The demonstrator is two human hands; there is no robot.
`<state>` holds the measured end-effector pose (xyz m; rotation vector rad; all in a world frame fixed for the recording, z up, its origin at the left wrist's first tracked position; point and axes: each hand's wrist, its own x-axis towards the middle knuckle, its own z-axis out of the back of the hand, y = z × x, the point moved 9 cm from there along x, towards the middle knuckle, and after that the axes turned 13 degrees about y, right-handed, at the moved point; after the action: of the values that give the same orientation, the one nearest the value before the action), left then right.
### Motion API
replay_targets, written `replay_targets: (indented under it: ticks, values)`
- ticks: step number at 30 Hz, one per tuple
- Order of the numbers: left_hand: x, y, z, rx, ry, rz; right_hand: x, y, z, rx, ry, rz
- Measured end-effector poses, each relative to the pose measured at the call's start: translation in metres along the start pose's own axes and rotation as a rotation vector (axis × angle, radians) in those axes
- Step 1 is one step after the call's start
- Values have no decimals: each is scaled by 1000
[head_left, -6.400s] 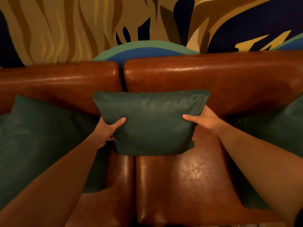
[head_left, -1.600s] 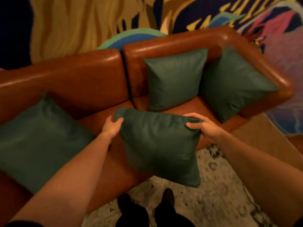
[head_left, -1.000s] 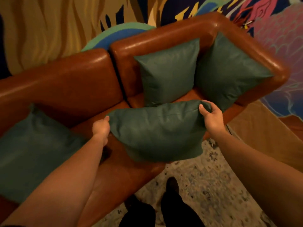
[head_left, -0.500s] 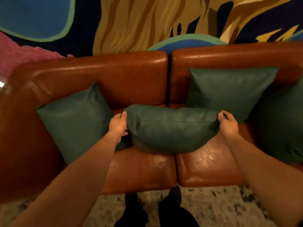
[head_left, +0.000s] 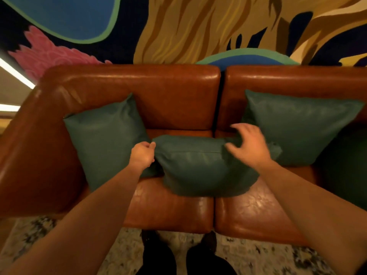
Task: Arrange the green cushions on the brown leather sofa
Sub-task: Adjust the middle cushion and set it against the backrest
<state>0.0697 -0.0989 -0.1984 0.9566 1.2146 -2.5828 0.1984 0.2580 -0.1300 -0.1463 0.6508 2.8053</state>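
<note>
Glossy creased brown leather sofa (head_left: 168,207); smooth, faintly sheened green cushions (head_left: 198,165).

From my head camera, the upper frame is filled by a painted wall mural (head_left: 188,26): a green-edged blue shape at upper left, a pink scalloped form below it, ochre and tan streaks across the centre and right on dark navy. Two bright white light strips (head_left: 14,73) cross the left edge. Along the bottom lies a pale speckled patterned rug (head_left: 258,253).
</note>
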Motion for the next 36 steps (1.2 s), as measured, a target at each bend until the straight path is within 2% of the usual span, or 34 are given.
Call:
replay_targets:
  ticks: [1, 3, 5, 9, 16, 19, 21, 23, 25, 26, 28, 31, 36]
  values:
    - [-1, 1, -1, -21, 20, -11, 7, 32, -19, -48, 140, 91]
    - [-3, 0, -5, -85, 80, -37, 13, 77, -60, -127, 450, 134]
    - [-4, 6, -4, -146, 150, -45, 17, 95, -90, -251, 604, 107]
    - [8, 47, 49, -218, 105, -17, 37, 104, -101, -420, 614, -39]
    - [61, 149, 177, -229, -83, 136, 53, 125, -117, -457, 689, -223]
    - [94, 179, 215, -243, -103, 185, 57, 129, -121, -483, 680, -299]
    - [111, 186, 241, -82, -164, 215, 59, 130, -123, -493, 666, -339]
    - [120, 157, 263, 197, -308, 61, 62, 134, -127, -498, 663, -363]
    - [126, 100, 262, 362, -366, -237, 63, 137, -131, -499, 664, -378]
    - [132, 72, 251, 418, -332, -355, 63, 138, -133, -499, 662, -389]
    - [154, 24, 223, 558, -194, -425, 64, 138, -134, -498, 659, -416]
    - [190, -13, 186, 791, 7, -293, 65, 138, -134, -504, 661, -441]
    - [222, -12, 166, 1034, 243, -58, 62, 135, -136, -489, 652, -459]
